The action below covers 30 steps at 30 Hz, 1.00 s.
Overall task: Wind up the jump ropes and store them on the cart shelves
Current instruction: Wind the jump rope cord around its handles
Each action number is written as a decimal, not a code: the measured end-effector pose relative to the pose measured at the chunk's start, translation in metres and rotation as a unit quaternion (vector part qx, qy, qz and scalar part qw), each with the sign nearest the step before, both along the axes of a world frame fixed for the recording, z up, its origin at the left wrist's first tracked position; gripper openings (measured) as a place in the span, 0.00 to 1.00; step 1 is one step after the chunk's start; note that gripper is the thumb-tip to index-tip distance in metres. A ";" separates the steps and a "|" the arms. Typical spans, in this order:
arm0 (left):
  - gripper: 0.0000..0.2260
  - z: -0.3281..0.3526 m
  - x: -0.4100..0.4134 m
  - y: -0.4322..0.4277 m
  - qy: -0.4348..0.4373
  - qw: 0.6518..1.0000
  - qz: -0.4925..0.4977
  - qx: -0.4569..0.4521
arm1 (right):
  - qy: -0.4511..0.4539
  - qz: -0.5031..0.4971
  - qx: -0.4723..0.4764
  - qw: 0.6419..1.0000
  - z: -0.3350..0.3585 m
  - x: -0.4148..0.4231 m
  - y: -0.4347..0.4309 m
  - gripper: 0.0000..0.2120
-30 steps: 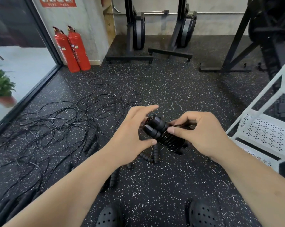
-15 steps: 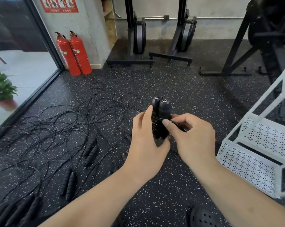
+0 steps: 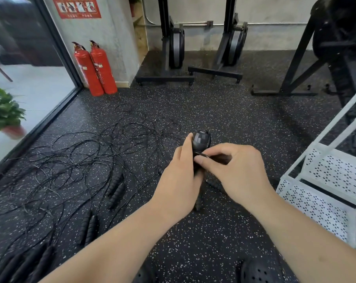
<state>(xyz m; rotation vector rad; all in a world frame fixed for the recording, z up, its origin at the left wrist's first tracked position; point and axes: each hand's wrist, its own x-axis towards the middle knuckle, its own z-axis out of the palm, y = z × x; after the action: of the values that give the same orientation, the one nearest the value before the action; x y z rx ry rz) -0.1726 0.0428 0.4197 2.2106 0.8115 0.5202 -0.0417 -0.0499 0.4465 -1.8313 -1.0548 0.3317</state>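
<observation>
My left hand (image 3: 180, 180) grips a wound-up black jump rope (image 3: 201, 139), its paired handles upright with cord wrapped round them. My right hand (image 3: 236, 170) pinches the loose end of the cord against the bundle with thumb and forefinger. A tangle of unwound black jump ropes (image 3: 81, 160) lies spread over the speckled floor to the left, with several pairs of ribbed handles (image 3: 115, 189) among them. The white perforated cart (image 3: 326, 184) stands at the right, its shelves level with my hands.
Two red fire extinguishers (image 3: 95, 68) stand by the pillar at the back left. Black rowing machines (image 3: 173, 48) and a dark frame (image 3: 316, 58) line the back wall. A glass door and a potted plant (image 3: 3, 113) are on the left. My black shoes (image 3: 259, 272) show at the bottom.
The bundle has gone from lying sideways to upright. My left hand has closed round it. My right hand has moved in and pinches the cord end at its side.
</observation>
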 end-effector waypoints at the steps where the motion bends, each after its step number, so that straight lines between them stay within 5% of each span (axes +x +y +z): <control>1: 0.37 0.002 -0.001 0.000 0.005 1.000 -0.006 0.004 | 0.028 0.012 -0.011 0.999 0.003 0.004 0.000 0.04; 7: 0.37 0.003 -0.003 -0.004 -0.004 0.999 -0.035 -0.019 | 0.088 -0.004 0.019 0.996 0.011 0.010 -0.002 0.09; 10: 0.34 -0.001 0.001 -0.008 -0.071 0.991 -0.037 -0.105 | 0.157 -0.028 0.061 0.985 0.007 0.005 0.002 0.13; 15: 0.18 0.003 0.005 -0.018 -0.213 0.919 0.006 -0.332 | 0.185 0.001 0.089 0.979 0.006 -0.002 0.003 0.14; 20: 0.27 -0.005 0.006 -0.002 -0.235 0.856 0.033 -0.458 | 0.151 0.032 0.045 0.987 0.009 0.002 0.002 0.14; 24: 0.16 -0.003 0.006 0.002 -0.215 0.911 0.025 -0.352 | 0.250 0.071 0.048 0.964 0.012 0.011 0.000 0.05; 30: 0.21 -0.001 0.007 0.007 -0.165 0.976 0.017 -0.139 | 0.476 -0.052 0.205 0.853 0.000 -0.005 0.007 0.21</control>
<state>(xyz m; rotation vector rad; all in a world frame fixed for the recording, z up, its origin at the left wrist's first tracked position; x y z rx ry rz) -0.1660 0.0498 0.4190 1.7969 0.6990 0.7212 -0.0471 -0.0426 0.4465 -1.0810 -0.2796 0.7782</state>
